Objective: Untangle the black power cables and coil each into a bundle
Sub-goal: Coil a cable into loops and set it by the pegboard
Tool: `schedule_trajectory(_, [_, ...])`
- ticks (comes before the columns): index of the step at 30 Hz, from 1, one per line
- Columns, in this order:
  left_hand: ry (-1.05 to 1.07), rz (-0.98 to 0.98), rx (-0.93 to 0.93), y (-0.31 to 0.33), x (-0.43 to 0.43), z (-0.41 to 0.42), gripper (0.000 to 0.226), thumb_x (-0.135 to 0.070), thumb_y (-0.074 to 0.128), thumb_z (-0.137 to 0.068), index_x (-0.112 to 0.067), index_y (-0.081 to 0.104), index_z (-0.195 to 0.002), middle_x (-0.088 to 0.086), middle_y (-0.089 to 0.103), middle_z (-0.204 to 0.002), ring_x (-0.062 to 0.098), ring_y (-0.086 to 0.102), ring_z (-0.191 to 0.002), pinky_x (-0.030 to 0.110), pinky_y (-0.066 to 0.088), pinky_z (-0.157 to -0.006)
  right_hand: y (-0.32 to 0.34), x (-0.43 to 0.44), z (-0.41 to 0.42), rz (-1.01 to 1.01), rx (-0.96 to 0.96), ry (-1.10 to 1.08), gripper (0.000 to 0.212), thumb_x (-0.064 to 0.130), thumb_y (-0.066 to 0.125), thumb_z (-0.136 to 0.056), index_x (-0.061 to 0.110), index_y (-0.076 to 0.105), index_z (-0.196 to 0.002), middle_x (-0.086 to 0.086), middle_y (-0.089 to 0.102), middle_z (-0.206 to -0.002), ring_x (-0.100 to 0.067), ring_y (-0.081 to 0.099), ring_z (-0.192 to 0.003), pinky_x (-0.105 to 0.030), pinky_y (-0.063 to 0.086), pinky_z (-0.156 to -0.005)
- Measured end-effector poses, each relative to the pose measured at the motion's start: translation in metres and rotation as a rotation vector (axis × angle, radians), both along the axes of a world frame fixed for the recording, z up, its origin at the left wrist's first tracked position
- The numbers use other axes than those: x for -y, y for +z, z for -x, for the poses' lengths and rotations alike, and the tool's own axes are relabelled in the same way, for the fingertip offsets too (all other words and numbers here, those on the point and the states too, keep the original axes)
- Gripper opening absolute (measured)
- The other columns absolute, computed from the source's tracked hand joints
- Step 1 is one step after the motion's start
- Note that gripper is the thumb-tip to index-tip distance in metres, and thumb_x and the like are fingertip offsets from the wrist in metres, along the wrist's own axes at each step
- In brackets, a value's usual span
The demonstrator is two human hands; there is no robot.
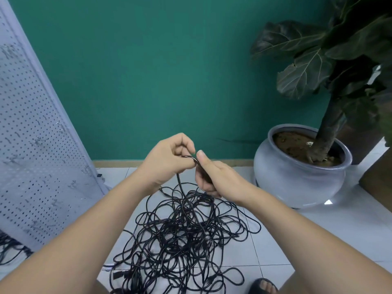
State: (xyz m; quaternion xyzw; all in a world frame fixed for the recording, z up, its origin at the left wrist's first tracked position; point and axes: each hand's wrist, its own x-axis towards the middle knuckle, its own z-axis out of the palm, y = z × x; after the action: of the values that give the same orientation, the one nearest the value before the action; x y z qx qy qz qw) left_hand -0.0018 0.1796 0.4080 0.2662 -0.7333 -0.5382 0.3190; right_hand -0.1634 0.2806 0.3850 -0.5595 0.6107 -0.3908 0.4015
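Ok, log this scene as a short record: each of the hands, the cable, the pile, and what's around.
left hand: pinches the black cable, raised above the pile
right hand: curled round the same cable
pile: tangled black cables on the tiled floor
to the right: plant pot
to the left: pegboard panel

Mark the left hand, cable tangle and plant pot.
left hand [167, 158], head view, back of the hand.
cable tangle [183, 233], head view, dense middle of the pile.
plant pot [297, 183], head view, front wall.
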Motion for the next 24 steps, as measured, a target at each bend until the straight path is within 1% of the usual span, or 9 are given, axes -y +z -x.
schedule_trajectory(4, [-0.050,-0.209,-0.089,0.000,0.009,0.000,0.032,0.003,0.056,-0.074,-0.013,0.055,-0.101,0.005,0.046,-0.072,0.015,0.040,-0.059,0.024,0.039,-0.060,0.001,-0.011,-0.018,0.000,0.205,0.123,0.065,0.054,0.034,-0.116,0.008,0.058,-0.077,-0.010,0.032,-0.061,-0.022,0.032,-0.054,-0.031,0.035,-0.053])
schedule_trajectory(7, [-0.139,-0.313,-0.087,-0.002,0.001,0.006,0.026,-0.006,0.054,-0.076,-0.012,0.060,-0.101,0.004,0.053,-0.074,0.014,0.050,-0.064,0.024,0.046,-0.065,0.008,-0.016,-0.024,0.029,0.381,0.121,0.058,0.044,0.038,-0.117,0.003,0.057,-0.080,-0.009,0.032,-0.061,-0.022,0.033,-0.054,-0.033,0.035,-0.052])
schedule_trajectory(9, [-0.190,-0.294,-0.034,-0.004,-0.008,0.011,0.015,-0.016,0.053,-0.083,-0.006,0.065,-0.085,0.014,0.057,-0.074,0.019,0.057,-0.071,0.030,0.050,-0.076,0.013,-0.015,-0.021,0.069,0.446,0.066,0.059,0.043,0.038,-0.117,0.001,0.056,-0.079,-0.008,0.031,-0.059,-0.021,0.033,-0.052,-0.033,0.034,-0.051])
schedule_trajectory(12, [-0.218,-0.315,0.033,-0.005,-0.021,0.019,0.048,-0.021,0.043,-0.098,-0.012,0.055,-0.053,0.015,0.059,-0.067,0.022,0.057,-0.071,0.038,0.050,-0.087,0.020,-0.015,-0.012,0.081,0.488,0.037,0.060,0.044,0.040,-0.116,0.000,0.055,-0.079,-0.007,0.031,-0.059,-0.021,0.032,-0.052,-0.034,0.035,-0.052])
schedule_trajectory(15, [-0.168,-0.324,-0.003,-0.008,-0.025,0.022,0.051,-0.021,0.038,-0.107,-0.013,0.053,-0.059,0.012,0.062,-0.069,0.021,0.060,-0.071,0.032,0.052,-0.081,0.023,-0.017,-0.005,0.073,0.462,0.026,0.059,0.045,0.041,-0.116,0.000,0.056,-0.081,-0.008,0.032,-0.059,-0.023,0.036,-0.053,-0.034,0.040,-0.053])
schedule_trajectory(17, [-0.136,-0.331,-0.045,-0.008,-0.025,0.024,0.045,-0.024,0.038,-0.108,-0.011,0.053,-0.068,0.021,0.058,-0.073,0.033,0.059,-0.071,0.041,0.055,-0.082,0.020,-0.015,-0.001,0.094,0.406,-0.013,0.057,0.043,0.043,-0.116,0.001,0.057,-0.080,-0.009,0.034,-0.060,-0.024,0.040,-0.054,-0.036,0.045,-0.055])
schedule_trajectory(19, [-0.071,-0.327,-0.077,-0.004,-0.024,0.027,0.036,-0.025,0.039,-0.107,-0.011,0.050,-0.075,0.020,0.048,-0.072,0.038,0.046,-0.073,0.050,0.046,-0.082,0.019,-0.013,0.000,0.125,0.359,-0.052,0.053,0.042,0.045,-0.116,0.003,0.059,-0.082,-0.010,0.035,-0.062,-0.024,0.042,-0.057,-0.038,0.049,-0.057])
schedule_trajectory(21, [0.008,-0.282,-0.063,0.002,-0.025,0.033,0.035,-0.026,0.040,-0.105,-0.012,0.048,-0.073,0.015,0.044,-0.061,0.035,0.044,-0.068,0.046,0.041,-0.076,0.020,-0.013,-0.001,0.089,0.401,-0.017,0.048,0.041,0.047,-0.115,0.003,0.060,-0.088,-0.008,0.035,-0.064,-0.023,0.041,-0.059,-0.037,0.048,-0.057])
schedule_trajectory(24, [0.107,-0.119,0.007,0.004,-0.028,0.039,0.054,-0.036,0.043,-0.109,-0.021,0.043,-0.057,0.007,0.042,-0.045,0.023,0.045,-0.051,0.034,0.040,-0.064,0.026,-0.016,-0.004,-0.069,0.462,0.069,0.052,0.049,0.048,-0.113,0.005,0.061,-0.088,-0.005,0.033,-0.063,-0.023,0.042,-0.057,-0.035,0.041,-0.056])
